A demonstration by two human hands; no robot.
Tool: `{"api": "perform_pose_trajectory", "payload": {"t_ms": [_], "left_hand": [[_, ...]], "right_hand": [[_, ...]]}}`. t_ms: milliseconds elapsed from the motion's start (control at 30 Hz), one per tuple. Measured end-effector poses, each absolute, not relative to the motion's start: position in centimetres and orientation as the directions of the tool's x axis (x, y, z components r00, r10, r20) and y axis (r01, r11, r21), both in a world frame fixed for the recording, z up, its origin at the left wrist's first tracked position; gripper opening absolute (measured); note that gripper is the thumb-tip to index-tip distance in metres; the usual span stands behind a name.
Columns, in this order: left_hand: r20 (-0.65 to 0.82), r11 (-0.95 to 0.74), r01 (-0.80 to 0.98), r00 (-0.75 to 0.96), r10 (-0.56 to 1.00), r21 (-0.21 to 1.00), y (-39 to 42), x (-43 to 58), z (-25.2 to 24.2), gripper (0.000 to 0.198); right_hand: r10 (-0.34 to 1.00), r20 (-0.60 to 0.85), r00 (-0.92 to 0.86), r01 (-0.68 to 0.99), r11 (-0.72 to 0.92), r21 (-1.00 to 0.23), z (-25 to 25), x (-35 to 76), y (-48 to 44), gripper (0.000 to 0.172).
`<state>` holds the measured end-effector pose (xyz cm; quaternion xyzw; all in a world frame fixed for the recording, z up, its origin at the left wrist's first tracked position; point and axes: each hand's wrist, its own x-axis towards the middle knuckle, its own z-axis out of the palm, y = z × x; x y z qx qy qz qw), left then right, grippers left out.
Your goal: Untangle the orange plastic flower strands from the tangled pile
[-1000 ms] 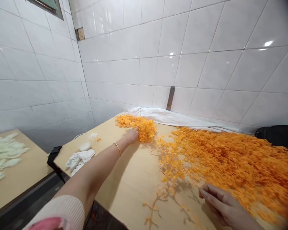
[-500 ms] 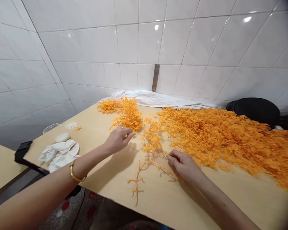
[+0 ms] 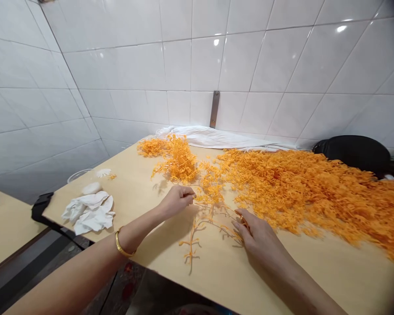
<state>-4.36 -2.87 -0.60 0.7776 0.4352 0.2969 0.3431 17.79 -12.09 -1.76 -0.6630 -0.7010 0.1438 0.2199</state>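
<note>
Head cam, so looking down at both hands. There's a thin orange strand (image 3: 228,209) running crosswise between them, long axis roughly left to right, its right end a bit nearer the person. Just on the near side of it lies a forked orange sprig (image 3: 191,252), one branch pointing at the table's near edge, the other running off toward the right hand (image 3: 259,236).

Left hand (image 3: 177,202) has thumb and index pinched together on the strand's left end, right at the fingertips. Right hand's thumb and index are slightly apart with orange bits between them; can't tell if they're actually gripping.

All of this is on a pale wood-look table (image 3: 216,275). Fluffy orange bundle (image 3: 180,162) sits beyond the left hand, and a massive orange pile (image 3: 298,188) spreads out to the right. Crumpled white cloth (image 3: 88,210) on the left side, white sheeting (image 3: 203,136) along the back, glossy white tiled wall (image 3: 134,65) behind, with a metal strip (image 3: 214,109) on it.
</note>
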Motion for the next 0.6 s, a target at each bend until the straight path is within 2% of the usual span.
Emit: {"api": "perform_pose_trajectory", "payload": {"t_ms": [167, 267, 433, 533, 600], "left_hand": [[0.118, -0.201, 0.38, 0.231, 0.966, 0.903, -3.0, -4.5, -0.2, 0.024], [0.172, -0.218, 0.354, 0.156, 0.973, 0.91, -3.6, -4.2, 0.0, 0.034], [0.284, -0.363, 0.446, 0.235, 0.929, 0.818, -5.3, -2.9, 0.2, 0.034], [0.302, -0.421, 0.465, 0.31, 0.901, 0.779, -5.5, -2.0, -0.2, 0.048], [0.259, -0.377, 0.434, 0.306, 0.916, 0.819, -5.1, -1.5, -0.6, 0.034]], "right_hand": [[0.991, 0.124, -0.043, 0.836, 0.104, -0.538, -2.0, 18.0, -11.9, 0.035], [0.987, 0.153, -0.046, 0.84, 0.121, -0.529, -2.4, 18.0, -11.8, 0.036], [0.974, 0.214, -0.068, 0.848, 0.169, -0.502, -3.1, 18.0, -11.7, 0.035], [0.963, 0.259, -0.074, 0.85, 0.197, -0.489, -3.6, 17.9, -11.8, 0.034], [0.957, 0.277, -0.083, 0.85, 0.213, -0.482, -3.9, 17.9, -11.9, 0.034]]}}
